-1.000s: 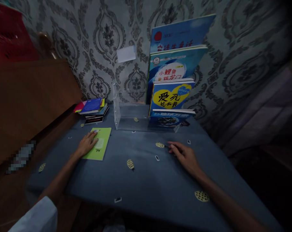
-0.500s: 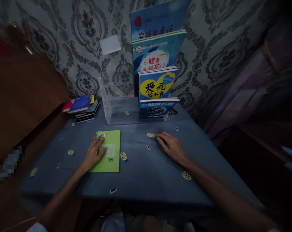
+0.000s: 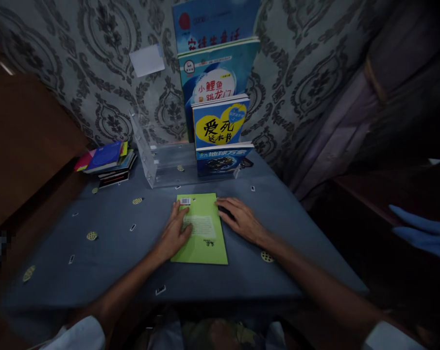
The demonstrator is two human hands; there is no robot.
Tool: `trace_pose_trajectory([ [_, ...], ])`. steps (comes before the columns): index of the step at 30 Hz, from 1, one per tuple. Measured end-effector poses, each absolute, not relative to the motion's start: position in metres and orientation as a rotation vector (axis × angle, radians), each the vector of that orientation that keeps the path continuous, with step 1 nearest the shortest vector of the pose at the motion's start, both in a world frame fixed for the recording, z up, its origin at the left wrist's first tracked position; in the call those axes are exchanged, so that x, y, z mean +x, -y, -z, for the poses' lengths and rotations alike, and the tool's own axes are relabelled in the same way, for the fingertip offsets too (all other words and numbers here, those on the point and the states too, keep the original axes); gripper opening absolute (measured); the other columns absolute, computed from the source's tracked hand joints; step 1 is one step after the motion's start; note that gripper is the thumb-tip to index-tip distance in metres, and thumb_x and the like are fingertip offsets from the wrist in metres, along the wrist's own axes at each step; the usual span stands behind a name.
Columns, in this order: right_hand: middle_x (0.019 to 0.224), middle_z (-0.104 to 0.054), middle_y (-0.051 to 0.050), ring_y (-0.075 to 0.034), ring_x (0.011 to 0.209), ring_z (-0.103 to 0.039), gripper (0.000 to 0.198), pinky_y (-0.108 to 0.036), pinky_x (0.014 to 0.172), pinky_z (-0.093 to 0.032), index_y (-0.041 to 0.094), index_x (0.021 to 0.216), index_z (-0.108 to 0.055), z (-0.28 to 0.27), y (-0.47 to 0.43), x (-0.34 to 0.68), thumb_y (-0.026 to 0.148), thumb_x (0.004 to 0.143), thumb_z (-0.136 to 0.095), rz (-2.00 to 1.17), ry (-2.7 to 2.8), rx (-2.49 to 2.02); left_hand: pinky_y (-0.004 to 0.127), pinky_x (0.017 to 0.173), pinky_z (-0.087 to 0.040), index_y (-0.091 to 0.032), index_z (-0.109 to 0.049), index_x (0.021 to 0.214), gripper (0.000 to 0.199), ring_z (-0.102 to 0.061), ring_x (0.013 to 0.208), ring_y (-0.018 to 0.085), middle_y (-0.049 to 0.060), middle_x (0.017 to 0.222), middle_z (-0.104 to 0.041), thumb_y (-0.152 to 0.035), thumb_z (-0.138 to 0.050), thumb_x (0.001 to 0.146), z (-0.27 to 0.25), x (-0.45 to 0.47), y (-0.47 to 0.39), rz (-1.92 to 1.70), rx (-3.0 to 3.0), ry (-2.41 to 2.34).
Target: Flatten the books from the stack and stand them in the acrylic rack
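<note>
A green book (image 3: 201, 248) lies flat on the blue cloth with its barcode side up. My left hand (image 3: 177, 231) rests on the left part of the cover, fingers spread and thumb out across it. At the book's right edge is my right hand (image 3: 240, 219), with its fingertips at the upper right edge and its thumb close to the side. Its fingers are stretched out rather than wrapped round anything. Just beyond the book stands a clear acrylic rack (image 3: 152, 167), its right side holding upright books, among them a blue book with a yellow heart (image 3: 220, 127).
A stack of books (image 3: 112, 163) lies at the table's back left. The patterned cloth (image 3: 110, 262) covers the table. Behind it is a patterned wall with a white card (image 3: 147, 61). At far right, a blue glove-like shape (image 3: 424, 233) hangs beyond the table edge.
The green book has moved right across the cloth under my left hand, up to my right hand. My view has shifted slightly to the right.
</note>
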State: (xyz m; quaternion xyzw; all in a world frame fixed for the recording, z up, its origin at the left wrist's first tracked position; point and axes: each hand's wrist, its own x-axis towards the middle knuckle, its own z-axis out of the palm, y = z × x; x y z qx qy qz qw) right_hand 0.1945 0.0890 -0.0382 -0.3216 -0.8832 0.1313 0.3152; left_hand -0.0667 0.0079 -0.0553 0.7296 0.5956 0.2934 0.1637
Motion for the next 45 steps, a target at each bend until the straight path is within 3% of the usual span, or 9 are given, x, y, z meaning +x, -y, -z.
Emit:
trace_pose_trajectory([
  [6, 0.129, -0.064, -0.016, -0.031, 0.12, -0.06, 0.035, -0.052, 0.101, -0.051, 0.019, 0.127, -0.062, 0.048, -0.091, 0.195, 0.033, 0.099, -0.045, -0.344, 2.343, -0.874, 0.054, 0.117, -0.034, -0.014, -0.044, 0.143, 0.049, -0.038, 0.144, 0.03, 0.019, 0.151, -0.044, -0.029, -0.047, 0.096, 0.045, -0.065, -0.014, -0.809, 2.258, -1.634],
  [12, 0.134, -0.06, -0.018, -0.032, 0.124, -0.057, 0.036, -0.054, 0.104, -0.049, 0.018, 0.127, -0.062, 0.053, -0.096, 0.188, 0.031, 0.098, -0.045, -0.323, 2.4, -0.874, 0.053, 0.115, -0.038, -0.014, -0.049, 0.137, 0.042, -0.048, 0.134, 0.03, 0.017, 0.142, -0.053, -0.027, -0.044, 0.097, 0.041, -0.077, -0.027, -0.803, 2.319, -1.713],
  [24, 0.128, -0.063, -0.018, -0.031, 0.122, -0.057, 0.035, -0.054, 0.105, -0.046, 0.015, 0.124, -0.063, 0.048, -0.111, 0.177, 0.028, 0.098, -0.044, -0.355, 2.394, -0.845, 0.05, 0.103, -0.049, -0.015, -0.054, 0.128, 0.034, -0.056, 0.122, 0.03, 0.016, 0.133, -0.058, -0.023, -0.043, 0.097, 0.035, -0.07, -0.044, -0.718, 2.488, -1.817],
  [33, 0.128, -0.065, -0.012, -0.028, 0.12, -0.06, 0.04, -0.048, 0.102, -0.05, 0.021, 0.135, -0.056, 0.047, -0.113, 0.181, 0.023, 0.097, -0.042, -0.535, 2.223, -0.865, 0.051, 0.112, -0.043, -0.014, -0.053, 0.133, 0.037, -0.054, 0.128, 0.029, 0.017, 0.135, -0.058, -0.023, -0.038, 0.1, 0.036, -0.057, -0.053, -0.694, 2.576, -1.72],
  [45, 0.131, -0.064, -0.011, -0.025, 0.119, -0.064, 0.044, -0.048, 0.103, -0.051, 0.025, 0.142, -0.047, 0.053, -0.115, 0.184, 0.026, 0.098, -0.042, -0.715, 2.02, -0.912, 0.049, 0.111, -0.042, -0.014, -0.052, 0.135, 0.039, -0.053, 0.129, 0.028, 0.017, 0.135, -0.058, -0.017, -0.039, 0.098, 0.032, -0.025, -0.071, -0.639, 2.636, -1.523],
])
